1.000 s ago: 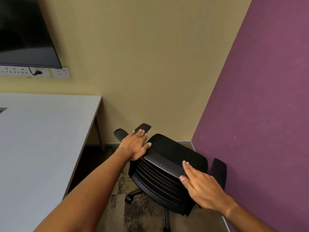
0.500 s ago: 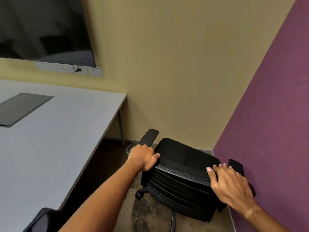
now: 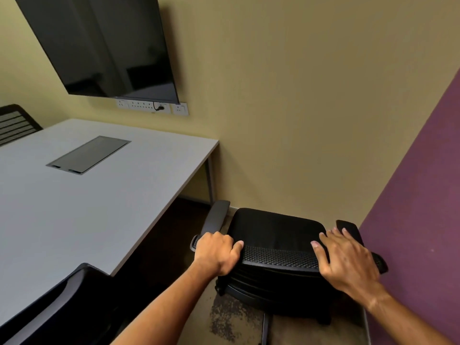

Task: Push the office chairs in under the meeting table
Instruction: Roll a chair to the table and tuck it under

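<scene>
Both hands have shifted outward along the top rail of the black mesh-backed office chair [image 3: 278,255] since the earlier frame. Left hand [image 3: 216,252] grips the rail's left corner, fingers curled over it. Right hand [image 3: 346,257] rests on the right corner with fingers spread and nearly straight; whether the fingertips hook the far edge is unclear. Chair stands in the corner beside the purple wall [image 3: 418,195], just off the end of the white rectangular meeting table [image 3: 99,195], not under it.
</scene>
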Available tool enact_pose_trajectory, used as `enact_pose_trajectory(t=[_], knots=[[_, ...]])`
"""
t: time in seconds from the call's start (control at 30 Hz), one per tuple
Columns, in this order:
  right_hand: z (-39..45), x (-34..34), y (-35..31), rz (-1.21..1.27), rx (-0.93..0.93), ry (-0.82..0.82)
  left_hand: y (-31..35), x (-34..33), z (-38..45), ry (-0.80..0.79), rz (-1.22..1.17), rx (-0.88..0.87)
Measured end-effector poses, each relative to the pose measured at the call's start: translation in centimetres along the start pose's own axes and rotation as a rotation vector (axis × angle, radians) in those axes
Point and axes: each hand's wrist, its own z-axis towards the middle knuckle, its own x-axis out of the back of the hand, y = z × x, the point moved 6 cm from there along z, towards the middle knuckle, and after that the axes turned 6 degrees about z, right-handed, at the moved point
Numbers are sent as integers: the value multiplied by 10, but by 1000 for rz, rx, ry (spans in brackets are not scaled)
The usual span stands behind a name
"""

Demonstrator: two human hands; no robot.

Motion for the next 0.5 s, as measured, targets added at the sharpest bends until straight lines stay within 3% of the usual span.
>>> enact_pose_trajectory(t=[0.5], knots=[[132,-34,8,113,205,-100,-15,0,29,138,34,406]])
